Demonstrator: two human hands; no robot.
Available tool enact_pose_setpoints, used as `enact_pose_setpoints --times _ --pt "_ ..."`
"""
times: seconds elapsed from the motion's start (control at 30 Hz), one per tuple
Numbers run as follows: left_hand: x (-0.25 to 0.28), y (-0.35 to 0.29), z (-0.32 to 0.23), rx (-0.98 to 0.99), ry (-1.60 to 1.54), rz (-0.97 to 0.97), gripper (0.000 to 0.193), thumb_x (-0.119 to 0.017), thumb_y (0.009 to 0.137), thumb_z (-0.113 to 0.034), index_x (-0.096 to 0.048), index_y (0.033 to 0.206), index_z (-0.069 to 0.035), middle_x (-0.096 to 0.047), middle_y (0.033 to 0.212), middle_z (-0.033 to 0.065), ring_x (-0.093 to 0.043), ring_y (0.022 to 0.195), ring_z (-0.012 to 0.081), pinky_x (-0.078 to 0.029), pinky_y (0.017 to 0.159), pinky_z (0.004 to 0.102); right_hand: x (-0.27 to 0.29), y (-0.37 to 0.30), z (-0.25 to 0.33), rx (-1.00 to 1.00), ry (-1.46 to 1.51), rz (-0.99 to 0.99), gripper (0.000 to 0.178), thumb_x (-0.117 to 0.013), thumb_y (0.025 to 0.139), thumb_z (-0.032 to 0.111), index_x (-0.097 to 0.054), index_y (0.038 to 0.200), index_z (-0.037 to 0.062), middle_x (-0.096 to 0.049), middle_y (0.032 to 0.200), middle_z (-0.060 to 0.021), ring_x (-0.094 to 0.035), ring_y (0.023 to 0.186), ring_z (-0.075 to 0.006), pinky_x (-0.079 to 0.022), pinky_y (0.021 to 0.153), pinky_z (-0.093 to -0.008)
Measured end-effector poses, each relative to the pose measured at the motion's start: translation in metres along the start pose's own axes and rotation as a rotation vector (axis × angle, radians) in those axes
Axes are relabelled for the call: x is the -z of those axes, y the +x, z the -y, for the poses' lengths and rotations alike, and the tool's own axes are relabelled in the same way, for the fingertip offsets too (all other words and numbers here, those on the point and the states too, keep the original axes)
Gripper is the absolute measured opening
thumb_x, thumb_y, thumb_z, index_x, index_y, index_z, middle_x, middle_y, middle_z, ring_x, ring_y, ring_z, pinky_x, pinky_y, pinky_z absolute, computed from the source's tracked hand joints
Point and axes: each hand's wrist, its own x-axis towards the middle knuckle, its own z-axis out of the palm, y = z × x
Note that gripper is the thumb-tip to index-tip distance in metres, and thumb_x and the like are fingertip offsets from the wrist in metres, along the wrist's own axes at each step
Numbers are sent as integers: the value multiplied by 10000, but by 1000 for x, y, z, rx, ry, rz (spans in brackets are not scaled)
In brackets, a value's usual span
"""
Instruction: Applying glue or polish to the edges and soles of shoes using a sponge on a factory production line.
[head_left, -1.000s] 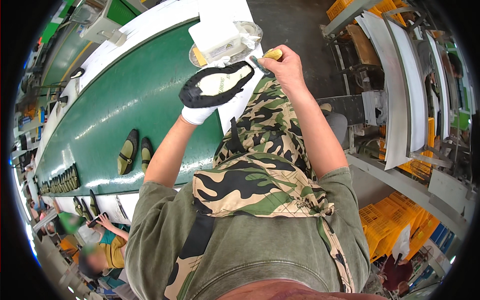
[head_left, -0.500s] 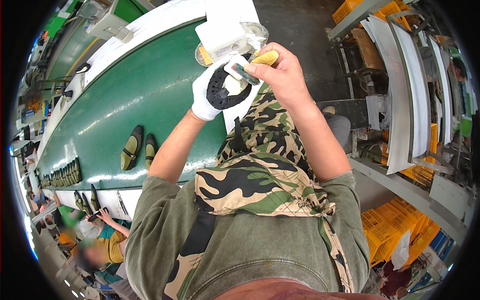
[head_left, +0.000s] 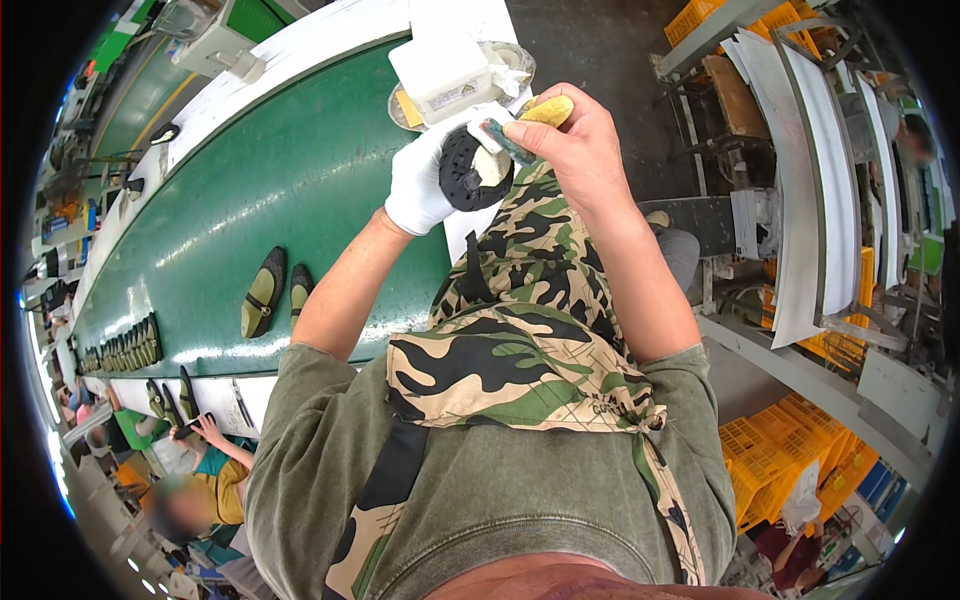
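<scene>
left grip (head_left: 420, 185): gloved, closed around a black shoe sole (head_left: 463, 172)
right grip (head_left: 575, 150): bare, pinching a yellow-handled brush (head_left: 520, 125) against the sole
behind: white tub (head_left: 445, 70)
left: green belt (head_left: 230, 210), pair of shoes (head_left: 272, 292)

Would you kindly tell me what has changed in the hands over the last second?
The gloved left hand turned the black shoe from side-on to heel-end toward the camera. The right hand, with its yellow-handled brush, closed in onto the shoe. The pair of shoes on the green belt stayed put.
</scene>
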Motion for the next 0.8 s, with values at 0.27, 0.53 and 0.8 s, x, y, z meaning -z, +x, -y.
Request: enact_pose_setpoints --times 0.27,0.53,0.8 --pt "8 7 2 365 -408 377 730 -938 609 -220 -616 1244 -63 -701 1134 64 -666 1030 191 -532 935 342 -3 12 16 67 175 34 175 -752 823 -4 -597 902 11 -659 870 -52 -621 780 -107 -514 715 -262" --pt "16 12 7 532 -921 528 932 -898 603 -226 -481 1385 61 -630 1282 164 -639 1145 245 -482 1039 373 5 41 -4 241 167 -51 214 -752 836 0 -548 876 51 -611 843 -4 -555 753 -62 -470 679 -218" --pt "19 10 13 736 -1375 422 833 -767 759 -323 -421 1409 66 -599 1287 177 -648 1097 272 -534 970 389 22 35 -5 154 123 224 248 -778 823 32 -534 838 70 -598 812 4 -540 733 -58 -452 658 -216"
